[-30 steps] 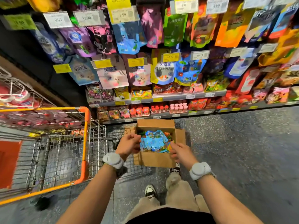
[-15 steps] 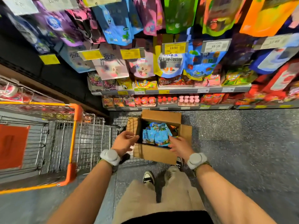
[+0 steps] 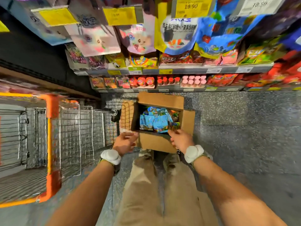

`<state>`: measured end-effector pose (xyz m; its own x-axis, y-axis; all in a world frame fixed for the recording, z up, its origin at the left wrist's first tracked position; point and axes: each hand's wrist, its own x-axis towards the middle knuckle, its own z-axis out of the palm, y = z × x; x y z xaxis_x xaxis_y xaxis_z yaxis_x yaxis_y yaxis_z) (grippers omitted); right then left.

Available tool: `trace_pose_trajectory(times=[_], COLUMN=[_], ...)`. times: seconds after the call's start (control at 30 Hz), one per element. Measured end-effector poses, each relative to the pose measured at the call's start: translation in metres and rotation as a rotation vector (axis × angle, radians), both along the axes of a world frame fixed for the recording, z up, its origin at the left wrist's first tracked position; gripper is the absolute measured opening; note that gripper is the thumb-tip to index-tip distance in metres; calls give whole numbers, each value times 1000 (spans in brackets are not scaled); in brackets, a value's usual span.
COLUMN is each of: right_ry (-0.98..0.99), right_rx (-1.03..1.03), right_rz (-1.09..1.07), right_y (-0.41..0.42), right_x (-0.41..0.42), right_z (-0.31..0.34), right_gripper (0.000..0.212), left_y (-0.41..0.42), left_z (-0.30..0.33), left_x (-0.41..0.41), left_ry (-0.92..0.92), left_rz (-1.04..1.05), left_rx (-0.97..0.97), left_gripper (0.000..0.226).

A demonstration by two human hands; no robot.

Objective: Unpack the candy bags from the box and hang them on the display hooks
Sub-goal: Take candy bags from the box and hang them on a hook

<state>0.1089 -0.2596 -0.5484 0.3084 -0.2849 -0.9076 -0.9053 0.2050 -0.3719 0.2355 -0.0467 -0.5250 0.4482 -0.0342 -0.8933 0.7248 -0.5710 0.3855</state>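
Floor: grey speckled stone floor (image 3: pixel 236 111) of a shop aisle, blurry from camera shake.
Box: open brown cardboard box (image 3: pixel 156 141) sits on that floor, mouth up, flaps spread out; its long side runs from the person toward the shelves.
Candy bags: light blue candy bags (image 3: pixel 154 121) are piled inside the box, lying flat and mixed up, so I cannot tell which way each one points. Some orange and green packs show at the right inside wall of the box. The writing on them is too blurry to read.
Left hand: left hand (image 3: pixel 124 141) is just beside the near left corner of the box, fingers loosely bent, holding nothing I can see.
Right hand: right hand (image 3: pixel 180 139) is at the near right edge of the box, fingertips reaching over the rim by the bags; too blurry to say if it touches or grips one.
Shelves: grey metal shop shelves (image 3: pixel 179 70) stand beyond the box, full of sweets.
Hanging bags: big bright hanging candy bags (image 3: pixel 140 39) dangle above the shelves.
Labels: a yellow price tag (image 3: pixel 192 6) above the box reads 19.90; a white price tag (image 3: pixel 259 4) further right is too smeared to read.
Cart: wire shopping cart with orange handle (image 3: pixel 52 144) stands left of the box.
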Motion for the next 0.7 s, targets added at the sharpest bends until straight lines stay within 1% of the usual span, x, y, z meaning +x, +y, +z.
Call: trace_pose_trajectory(times=[0.07,0.13,0.2,0.3,0.37,0.43,0.47,0.53,0.57,0.7], right_ry=[3,16,2,9,4,39,55,99,101,107], right_rx=[4,-15,-24,1,-15,-13,-6,7,2,2], right_rz=[-31,-37,11,37,92,39,29,41,45,65], right_y=[5,11,14,17,17,13,12,8,7,6], right_x=[3,-1,-1,5,7,11,14,19,20,22], right_z=[-8,-20,-41,-67,-84,-114,-120,-146,-159,-202], right_gripper=[34,28,28,37,39,49,49,34,31,39], left_y=[7,13,14,9,2,-5,-8,-14,-16,-23], left_z=[-21,-32,-52,-80,-98,-127,-132,-157,-168,-208], left_x=[5,9,16,23,26,27,29,32,33,40], left_ry=[18,30,44,39,30,35,20,0,-17,-82], left_rz=[-50,-94,-103,-69,-93,-90,-89,-96,-106,-120], left_rx=[36,32,41,79,82,83,85,96,100,136], left_gripper=[28,42,48,46,45,44,46,52,54,51])
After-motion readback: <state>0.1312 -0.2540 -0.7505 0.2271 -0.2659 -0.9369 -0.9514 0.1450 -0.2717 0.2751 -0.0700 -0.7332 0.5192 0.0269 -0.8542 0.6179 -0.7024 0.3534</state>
